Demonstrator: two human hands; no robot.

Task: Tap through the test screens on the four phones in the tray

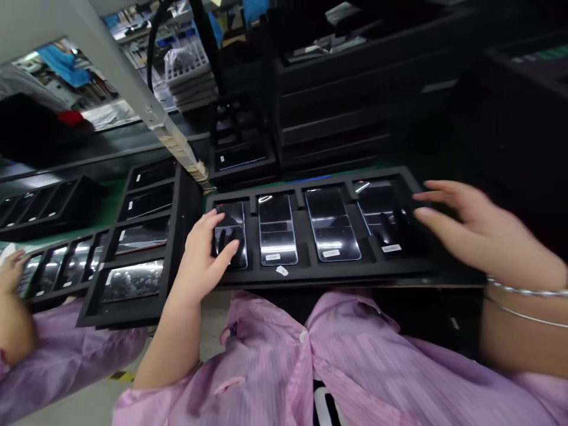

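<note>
A black foam tray point(310, 273) lies in front of me with several glossy phones in its slots. My left hand point(202, 254) rests on the tray's left end, fingers and thumb around the leftmost phone point(231, 234). My right hand point(470, 228) hovers open over the tray's right end, fingers stretched out beside the rightmost phone point(380, 219). Two more phones point(277, 231) point(332, 225) lie flat between the hands. A small white label point(281, 271) lies loose on the tray's front rim.
A second black tray point(177, 236) of phones stands to the left, turned lengthwise. More trays point(44, 204) sit further left, where another person's hand point(11, 269) in a pink sleeve touches one. Stacked black trays point(337, 106) rise behind. A grey metal post point(133, 89) slants across.
</note>
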